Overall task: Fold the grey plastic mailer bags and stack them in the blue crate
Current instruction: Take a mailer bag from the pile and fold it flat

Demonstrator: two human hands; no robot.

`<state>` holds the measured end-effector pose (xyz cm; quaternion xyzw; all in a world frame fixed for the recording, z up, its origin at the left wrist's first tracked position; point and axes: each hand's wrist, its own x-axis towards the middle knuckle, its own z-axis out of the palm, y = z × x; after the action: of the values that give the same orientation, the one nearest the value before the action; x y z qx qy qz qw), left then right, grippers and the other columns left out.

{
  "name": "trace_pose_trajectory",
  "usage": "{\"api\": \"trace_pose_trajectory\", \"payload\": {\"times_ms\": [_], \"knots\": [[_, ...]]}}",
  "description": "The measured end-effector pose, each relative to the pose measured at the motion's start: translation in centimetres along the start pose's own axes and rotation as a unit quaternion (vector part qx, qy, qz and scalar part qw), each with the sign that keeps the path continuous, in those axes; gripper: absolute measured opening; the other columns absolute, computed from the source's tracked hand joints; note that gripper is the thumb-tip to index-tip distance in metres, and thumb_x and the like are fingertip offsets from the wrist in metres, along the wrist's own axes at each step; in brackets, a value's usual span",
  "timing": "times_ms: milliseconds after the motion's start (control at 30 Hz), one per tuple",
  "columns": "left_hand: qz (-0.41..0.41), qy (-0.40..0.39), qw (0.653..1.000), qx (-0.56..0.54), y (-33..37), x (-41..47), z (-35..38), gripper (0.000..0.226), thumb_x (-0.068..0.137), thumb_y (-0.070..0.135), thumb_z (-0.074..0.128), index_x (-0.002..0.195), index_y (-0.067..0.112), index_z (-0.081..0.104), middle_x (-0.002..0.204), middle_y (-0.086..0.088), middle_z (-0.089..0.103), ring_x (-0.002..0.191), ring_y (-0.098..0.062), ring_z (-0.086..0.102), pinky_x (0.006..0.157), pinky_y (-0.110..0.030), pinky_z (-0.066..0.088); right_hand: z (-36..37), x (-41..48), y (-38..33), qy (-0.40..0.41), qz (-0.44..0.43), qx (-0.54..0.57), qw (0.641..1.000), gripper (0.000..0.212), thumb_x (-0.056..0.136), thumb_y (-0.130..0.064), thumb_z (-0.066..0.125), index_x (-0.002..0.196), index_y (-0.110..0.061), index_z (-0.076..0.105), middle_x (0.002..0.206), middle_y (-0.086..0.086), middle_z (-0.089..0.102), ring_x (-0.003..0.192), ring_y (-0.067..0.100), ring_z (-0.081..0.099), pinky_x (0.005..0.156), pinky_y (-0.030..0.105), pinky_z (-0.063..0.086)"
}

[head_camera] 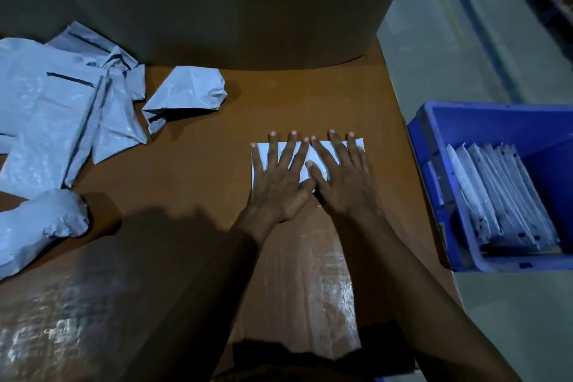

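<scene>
Head view: left hand [280, 181] and right hand [342, 178], fingers straight and spread, press flat on folded mailer [305, 153] mid-table [186, 170] (nothing gripped). Loose mailers [62, 102] far left; blue crate [434, 146] right.

Single head view, steeply down, close over the tabletop [192, 195].
</scene>
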<state>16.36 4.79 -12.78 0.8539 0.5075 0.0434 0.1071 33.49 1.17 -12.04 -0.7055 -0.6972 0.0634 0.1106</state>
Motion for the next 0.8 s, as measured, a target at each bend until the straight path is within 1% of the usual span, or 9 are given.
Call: {"api": "trace_pose_trajectory", "payload": {"times_ms": [267,367,433,500,533,600,667,733,800], "knots": [[-0.015,-0.017,1.0,-0.003,-0.1,-0.2,-0.7,0.086,0.088,0.073,-0.003,0.164,0.033,-0.007,0.171,0.003,-0.018,0.154,-0.037,-0.025,0.119,-0.066,-0.014,-0.7,0.2,-0.6,-0.03,0.035,-0.014,0.999,0.063,0.105,-0.067,0.02,0.163,-0.045,0.01,0.174,-0.006,0.001,0.159,0.023,-0.01,0.127,0.045,-0.003],[-0.017,-0.025,1.0,-0.003,-0.2,-0.2,-1.0,0.086,0.086,0.073,-0.005,0.163,0.036,-0.01,0.171,0.005,-0.018,0.154,-0.035,-0.026,0.12,-0.064,-0.017,-1.3,0.5,-0.3,-0.053,0.022,0.045,0.997,0.064,0.105,-0.065,0.028,0.163,-0.042,0.015,0.173,-0.007,0.001,0.159,0.02,-0.01,0.126,0.043,-0.006],[-0.016,-0.028,0.999,-0.002,-0.4,-0.4,-1.3,0.085,0.086,0.072,-0.003,0.163,0.037,-0.011,0.172,0.005,-0.015,0.155,-0.034,-0.023,0.12,-0.064,-0.015,-2.0,0.0,-0.1,0.013,0.037,0.107,0.993,0.057,0.104,-0.054,0.045,0.156,-0.029,0.043,0.168,0.001,0.028,0.157,0.027,0.019,0.125,0.044,0.015],[-0.017,-0.022,1.0,-0.013,-0.4,-0.7,-1.8,0.082,0.089,0.069,0.006,0.164,0.036,-0.004,0.173,0.004,-0.011,0.157,-0.032,-0.019,0.121,-0.062,-0.015,-2.4,-1.5,0.0,0.145,0.06,0.119,0.98,0.036,0.099,-0.027,0.063,0.131,-0.013,0.069,0.143,0.01,0.06,0.132,0.033,0.053,0.11,0.036,0.038],[-0.018,-0.012,0.999,-0.035,-0.2,-1.0,-2.2,0.08,0.092,0.065,0.016,0.165,0.034,0.007,0.173,0.003,-0.004,0.158,-0.03,-0.014,0.122,-0.059,-0.014,-2.3,-2.5,-0.1,0.187,0.073,0.112,0.973,0.026,0.094,-0.014,0.067,0.118,-0.008,0.074,0.127,0.011,0.068,0.118,0.033,0.06,0.099,0.028,0.04],[0.008,0.057,0.994,-0.096,1.0,-1.4,-2.5,0.067,0.094,0.044,0.042,0.158,0.023,0.041,0.169,-0.003,0.026,0.158,-0.03,0.013,0.126,-0.058,0.003,-1.7,-4.3,-0.4,0.219,0.079,0.097,0.968,0.018,0.089,-0.001,0.068,0.103,-0.006,0.077,0.108,0.01,0.072,0.101,0.031,0.063,0.083,0.02,0.035],[0.038,0.153,0.976,-0.148,2.9,-1.2,-2.7,0.046,0.09,0.017,0.06,0.135,0.01,0.066,0.14,-0.011,0.061,0.135,-0.033,0.051,0.113,-0.055,0.039,-1.0,-4.9,-0.8,0.225,0.079,0.104,0.966,0.016,0.09,-0.002,0.067,0.101,-0.006,0.078,0.103,0.008,0.072,0.095,0.029,0.063,0.083,0.027,0.044],[0.029,0.181,0.968,-0.17,4.5,-1.1,-2.8,0.032,0.09,0.002,0.065,0.121,0.004,0.073,0.114,-0.012,0.069,0.11,-0.033,0.061,0.091,-0.047,0.052,-0.9,-4.3,-0.7,0.23,0.073,0.105,0.965,0.012,0.088,0.0,0.071,0.095,-0.005,0.079,0.093,0.009,0.073,0.087,0.03,0.065,0.075,0.035,0.052],[0.017,0.138,0.979,-0.152,5.2,-1.0,-2.8,0.029,0.093,0.001,0.065,0.121,0.003,0.072,0.114,-0.013,0.068,0.108,-0.033,0.059,0.088,-0.044,0.05,-1.9,-3.6,-0.4,0.199,0.069,0.101,0.972,0.012,0.08,0.007,0.074,0.078,-0.004,0.078,0.077,0.012,0.071,0.075,0.032,0.064,0.063,0.037,0.055]]}}
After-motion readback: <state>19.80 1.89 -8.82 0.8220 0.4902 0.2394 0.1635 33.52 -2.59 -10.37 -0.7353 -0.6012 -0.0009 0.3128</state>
